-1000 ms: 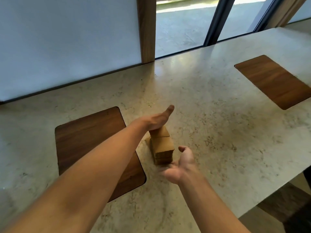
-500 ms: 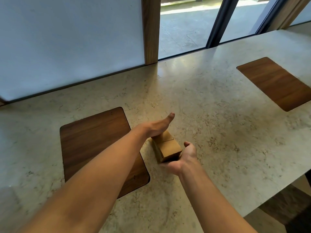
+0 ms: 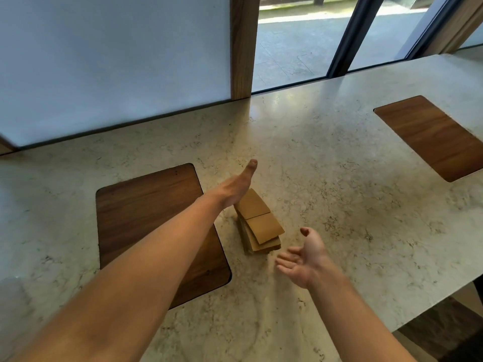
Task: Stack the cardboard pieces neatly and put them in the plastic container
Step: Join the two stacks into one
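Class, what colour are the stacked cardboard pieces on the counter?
Plain tan-brown, seen in the head view: cardboard pieces.

Cafe/lounge-type counter (image 3: 339, 205), stone top w/ wood insets (image 3: 146, 205), patio windows (image 3: 292, 43)

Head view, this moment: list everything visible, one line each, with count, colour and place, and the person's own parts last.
cardboard pieces: one uneven pile, count unclear, tan, centre of the countertop, lower pieces fanned out toward the near end.
countertop: one, beige speckled stone, fills most of the view.
wooden inlays: two, dark brown; one left of the pile, partly under the left forearm, one far right.
wooden post: one, light brown, behind the countertop.
window frames: dark, top right, with a paved area outside.
plastic container: none in view.
left hand: fingers straight, edge-on at the pile's far left side.
right hand: palm up, fingers spread, just off the pile's near end, not touching it.
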Action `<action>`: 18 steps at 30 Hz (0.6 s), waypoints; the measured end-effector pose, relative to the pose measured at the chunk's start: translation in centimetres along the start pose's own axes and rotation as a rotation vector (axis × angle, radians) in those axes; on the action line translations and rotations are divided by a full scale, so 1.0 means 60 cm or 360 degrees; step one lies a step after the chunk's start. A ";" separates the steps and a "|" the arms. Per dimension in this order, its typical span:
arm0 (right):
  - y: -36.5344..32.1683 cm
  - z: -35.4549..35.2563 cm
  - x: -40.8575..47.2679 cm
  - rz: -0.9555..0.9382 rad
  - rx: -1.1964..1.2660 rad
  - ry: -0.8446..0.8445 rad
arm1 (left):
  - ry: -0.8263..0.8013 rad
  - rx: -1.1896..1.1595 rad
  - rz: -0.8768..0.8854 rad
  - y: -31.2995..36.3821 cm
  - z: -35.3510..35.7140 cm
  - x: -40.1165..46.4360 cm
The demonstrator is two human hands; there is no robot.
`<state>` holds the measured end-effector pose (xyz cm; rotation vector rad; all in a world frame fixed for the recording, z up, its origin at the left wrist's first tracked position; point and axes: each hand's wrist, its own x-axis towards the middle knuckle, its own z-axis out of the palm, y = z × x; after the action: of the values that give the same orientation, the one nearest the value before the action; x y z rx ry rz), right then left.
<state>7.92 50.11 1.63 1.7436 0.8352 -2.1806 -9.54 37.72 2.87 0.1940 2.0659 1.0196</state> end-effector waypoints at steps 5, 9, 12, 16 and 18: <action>-0.062 0.015 0.025 -0.0550 -0.0510 0.0030 | 0.0293 -0.0667 0.0007 -0.032 -0.018 -0.018; -0.085 0.062 0.018 -0.0784 -0.0977 -0.0224 | 0.0454 -0.0923 -0.0053 -0.062 0.004 -0.047; -0.080 0.094 0.012 -0.0741 -0.1336 -0.0282 | 0.0505 -0.1219 -0.0087 -0.077 0.050 -0.079; -0.055 0.106 0.018 -0.0657 -0.1534 -0.0346 | 0.0372 -0.1643 -0.0216 -0.070 0.102 -0.093; -0.047 0.104 0.023 -0.0636 -0.1521 -0.0345 | 0.0335 -0.1771 -0.0259 -0.056 0.116 -0.087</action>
<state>1.02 49.18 1.98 0.8964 1.8621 -1.6148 -0.39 37.27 1.13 -0.6564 1.3634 1.9536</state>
